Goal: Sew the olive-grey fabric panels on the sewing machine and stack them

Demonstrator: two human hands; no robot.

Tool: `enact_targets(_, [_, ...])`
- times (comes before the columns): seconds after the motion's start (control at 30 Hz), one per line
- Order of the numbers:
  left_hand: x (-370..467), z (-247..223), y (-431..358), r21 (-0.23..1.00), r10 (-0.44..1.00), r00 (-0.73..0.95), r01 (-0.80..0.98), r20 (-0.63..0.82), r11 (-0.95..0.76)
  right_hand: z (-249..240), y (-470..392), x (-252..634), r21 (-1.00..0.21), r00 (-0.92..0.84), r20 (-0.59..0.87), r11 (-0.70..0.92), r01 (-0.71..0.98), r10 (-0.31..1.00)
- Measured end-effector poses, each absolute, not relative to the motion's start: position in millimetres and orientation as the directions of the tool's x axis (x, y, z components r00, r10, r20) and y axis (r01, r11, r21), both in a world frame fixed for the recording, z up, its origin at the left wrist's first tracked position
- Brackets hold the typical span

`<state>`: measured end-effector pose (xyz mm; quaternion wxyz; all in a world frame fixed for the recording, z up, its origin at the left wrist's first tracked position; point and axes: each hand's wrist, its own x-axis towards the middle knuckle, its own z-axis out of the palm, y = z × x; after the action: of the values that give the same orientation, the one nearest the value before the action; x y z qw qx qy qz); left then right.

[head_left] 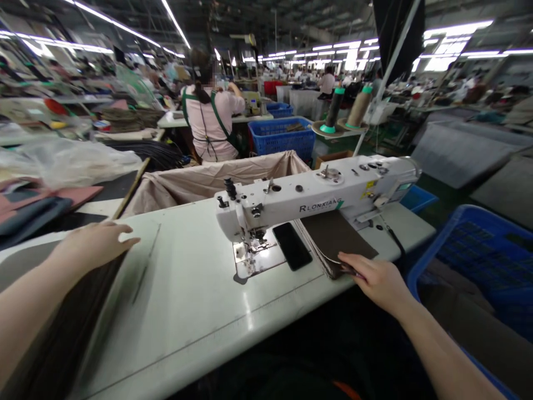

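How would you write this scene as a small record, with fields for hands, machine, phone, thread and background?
Left hand: above dark fabric; contact unclear
Right hand: at near edge of brown stack
Sewing machine: white, marked RLONXIANG
Phone: flat, screen dark, beside the stack
Thread: black cone, tan cone
Background: person in pink top

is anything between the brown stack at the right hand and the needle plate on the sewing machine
Yes: a black phone lies on the tabletop between the brown stack and the needle plate. Nothing visible separates the right hand from the stack; the hand is at its near edge.
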<state>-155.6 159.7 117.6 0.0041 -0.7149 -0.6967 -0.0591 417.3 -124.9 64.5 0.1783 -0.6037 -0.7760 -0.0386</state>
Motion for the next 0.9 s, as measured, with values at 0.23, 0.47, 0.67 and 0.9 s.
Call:
enact_targets(0.23, [1,61,-39,0.864,0.602,0.620,0.353,-0.504,0.360,134,-168,332,-0.346,-0.488,0.440,0.644,0.683,0.754])
enact_targets(0.47, [46,19,-94,0.796,0.709,0.454,-0.001,-0.539,0.606,97,-156,237,-0.558,-0.887,0.254,0.808,0.191,0.385])
enact_targets(0.67, [-32,12,-85,0.841,0.995,-0.073,0.532,-0.072,0.100,58,-92,234,-0.744,-0.603,0.134,0.481,0.463,0.787])
enact_targets(0.9, [-20,-13,-72,0.160,0.830,0.516,0.819,0.210,-0.550,17,-8,209,-0.320,-0.405,0.056,0.401,0.859,0.913])
